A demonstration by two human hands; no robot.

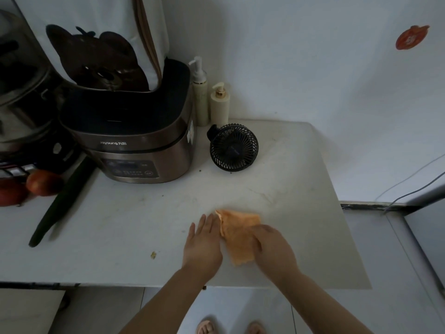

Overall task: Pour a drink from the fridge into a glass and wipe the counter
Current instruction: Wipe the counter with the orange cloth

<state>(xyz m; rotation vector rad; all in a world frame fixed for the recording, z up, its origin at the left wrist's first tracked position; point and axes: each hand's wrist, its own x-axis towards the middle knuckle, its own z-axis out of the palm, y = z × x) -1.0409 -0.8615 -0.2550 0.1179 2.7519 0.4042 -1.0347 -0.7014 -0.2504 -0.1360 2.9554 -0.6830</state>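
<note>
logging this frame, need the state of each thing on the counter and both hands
orange cloth: flat on white counter, partly folded
left hand: open, flat beside cloth
right hand: pressing on cloth
black desk fan: tilted upward
brown rice cooker: lid shut
two cream pump bottles: upright

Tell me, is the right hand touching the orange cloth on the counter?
Touching. The head view shows the right hand pressed flat on the orange cloth, its fingers covering the cloth's right edge.

A white counter (pixel 301 213) fills mid-frame. On it are seen a rice cooker (pixel 134 143) upper left, two pump bottles (pixel 201 92), a black fan (pixel 233 147), tomatoes (pixel 44 183), a cucumber (pixel 61 201), and an orange cloth (pixel 237 233) lower centre.
</note>
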